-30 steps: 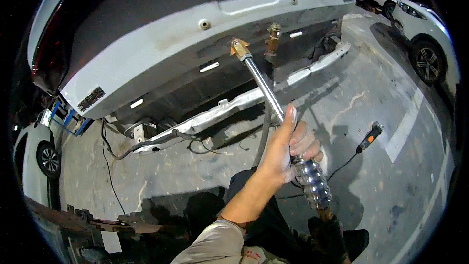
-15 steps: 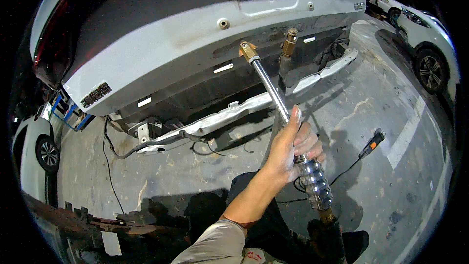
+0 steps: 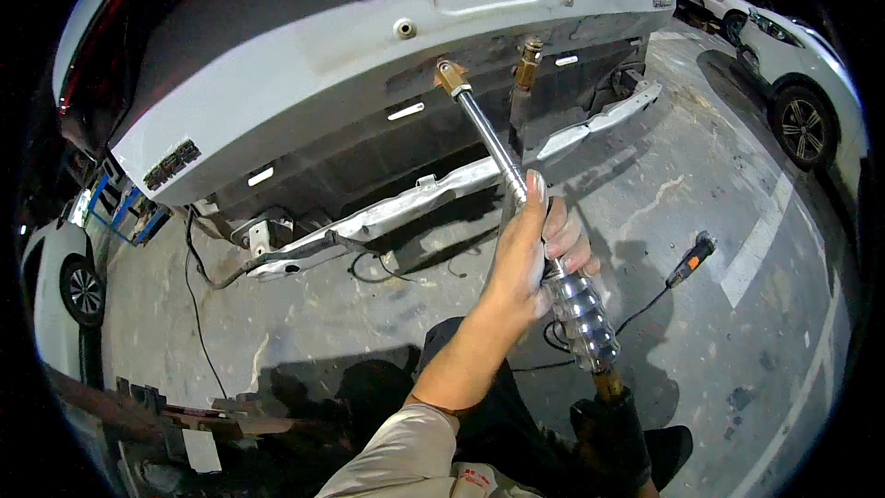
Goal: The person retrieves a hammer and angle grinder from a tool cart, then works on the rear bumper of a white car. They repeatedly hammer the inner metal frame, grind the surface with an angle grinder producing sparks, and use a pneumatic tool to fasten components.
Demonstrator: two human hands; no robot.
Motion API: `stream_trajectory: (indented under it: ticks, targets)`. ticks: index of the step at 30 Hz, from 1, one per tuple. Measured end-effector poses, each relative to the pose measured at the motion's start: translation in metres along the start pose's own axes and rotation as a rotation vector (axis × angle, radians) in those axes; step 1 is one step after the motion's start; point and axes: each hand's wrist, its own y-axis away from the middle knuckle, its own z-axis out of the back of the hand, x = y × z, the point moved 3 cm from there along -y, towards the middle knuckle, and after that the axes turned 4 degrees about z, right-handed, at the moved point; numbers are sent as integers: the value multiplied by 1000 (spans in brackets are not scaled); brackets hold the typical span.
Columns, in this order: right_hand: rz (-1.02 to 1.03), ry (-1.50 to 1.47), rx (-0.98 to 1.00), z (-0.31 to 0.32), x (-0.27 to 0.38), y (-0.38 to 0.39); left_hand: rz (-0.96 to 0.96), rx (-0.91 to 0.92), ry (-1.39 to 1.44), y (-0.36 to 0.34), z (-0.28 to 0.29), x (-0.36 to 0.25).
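Observation:
My left hand is wrapped round the chrome shaft of a slide hammer, just above its ribbed chrome weight. At the tool's rear end, my right hand in a black glove closes on the grip, largely in shadow. The tool's brass head meets the lower edge of a silver car tailgate, where bare, rust-coloured metal shows. Beside the shaft, a brass fitting tops a dark bar; its lower part passes behind my left hand.
Below the tailgate runs an exposed white bumper beam with a loose dark cable. A black device with an orange patch lies on the grey floor, its cord trailing toward me. White cars stand right, another car left. Dark car parts lie lower left.
The view has shifted slightly, so the tailgate, tool and hands appear a little further left and higher. Both hands keep the same hold on the slide hammer, and its head stays at the panel.

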Motion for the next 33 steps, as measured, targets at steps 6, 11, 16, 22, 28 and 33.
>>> stream_trajectory:
  ticks: [6,11,16,22,28,33]
  targets:
    - [26,46,6,4,-6,3,-7,13,-4,0,1,1]
    - [51,93,14,8,-9,2,-10,-32,-19,-4,-1,-6]
    - [175,256,18,18,-16,0,-92,7,39,7,1,7]
    - [617,750,11,-9,17,12,-177,-67,5,9,1,10]
    - [661,1018,74,-7,40,21,-227,20,114,-18,2,-18]
    - [402,938,140,-28,56,7,-272,311,424,5,9,23]
